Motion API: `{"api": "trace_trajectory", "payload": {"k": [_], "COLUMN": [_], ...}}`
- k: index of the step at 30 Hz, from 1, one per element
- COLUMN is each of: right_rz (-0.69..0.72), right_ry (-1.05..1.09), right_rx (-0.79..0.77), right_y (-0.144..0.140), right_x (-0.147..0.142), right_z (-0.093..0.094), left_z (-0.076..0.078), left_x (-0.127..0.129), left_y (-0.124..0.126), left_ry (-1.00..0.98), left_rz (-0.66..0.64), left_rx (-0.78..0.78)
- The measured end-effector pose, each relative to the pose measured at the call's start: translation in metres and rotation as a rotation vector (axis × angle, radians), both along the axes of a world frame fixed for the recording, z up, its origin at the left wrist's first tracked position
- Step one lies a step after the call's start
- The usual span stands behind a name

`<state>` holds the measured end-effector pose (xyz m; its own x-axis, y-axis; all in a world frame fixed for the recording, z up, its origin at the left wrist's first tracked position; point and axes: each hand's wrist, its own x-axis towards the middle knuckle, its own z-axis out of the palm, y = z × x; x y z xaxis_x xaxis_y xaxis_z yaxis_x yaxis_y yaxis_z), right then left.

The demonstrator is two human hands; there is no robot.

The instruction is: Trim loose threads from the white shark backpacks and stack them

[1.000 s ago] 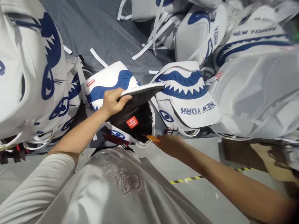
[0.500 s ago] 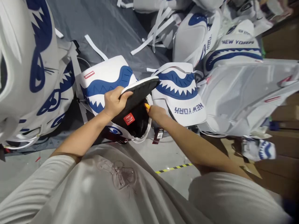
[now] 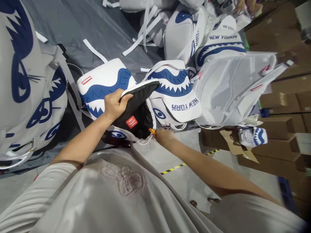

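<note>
Backpack [image 3: 109, 87], white with blue shark print, lies among others on grey sheeting. Left hand [image 3: 114, 105] grips its raised flap [image 3: 139, 94]; right hand [image 3: 164, 136] pinches an orange tool [image 3: 152, 131] at the rim. Looks soft, light; stiff flap edge gives best hold.

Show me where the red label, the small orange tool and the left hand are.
red label [image 3: 131, 122], head view, its middle.
orange tool [image 3: 152, 131], head view, visible tip.
left hand [image 3: 114, 105], head view, back of hand.
</note>
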<state>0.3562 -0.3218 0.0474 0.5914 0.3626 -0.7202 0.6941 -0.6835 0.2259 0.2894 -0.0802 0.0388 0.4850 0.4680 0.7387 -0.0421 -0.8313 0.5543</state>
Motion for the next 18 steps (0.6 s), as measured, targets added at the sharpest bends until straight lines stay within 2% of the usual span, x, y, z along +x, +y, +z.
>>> {"api": "trace_trajectory", "payload": {"k": [3, 6, 8, 11, 15, 18], "right_rz": [0.045, -0.064, -0.129, -0.112, -0.143, -0.270], "right_ry": [0.078, 0.005, -0.051, 0.007, -0.001, -0.030], "right_rx": [0.120, 0.278, 0.341, 0.428, 0.526, 0.509], "right_y": [-0.007, 0.003, 0.013, 0.022, 0.011, -0.005], "right_x": [-0.022, -0.037, -0.038, -0.036, -0.038, -0.040], "right_z": [-0.005, -0.011, -0.022, -0.048, -0.074, -0.075], "left_z": [0.005, 0.012, 0.016, 0.021, 0.025, 0.027], "left_x": [0.004, 0.010, 0.014, 0.017, 0.018, 0.018], "left_y": [-0.005, -0.011, -0.016, -0.020, -0.019, -0.019], "left_ry": [0.006, -0.016, -0.029, 0.011, 0.064, 0.074], "left_rz": [-0.045, -0.100, -0.128, -0.165, -0.146, -0.093], "left_rx": [0.018, 0.058, 0.076, 0.114, 0.107, 0.075]}}
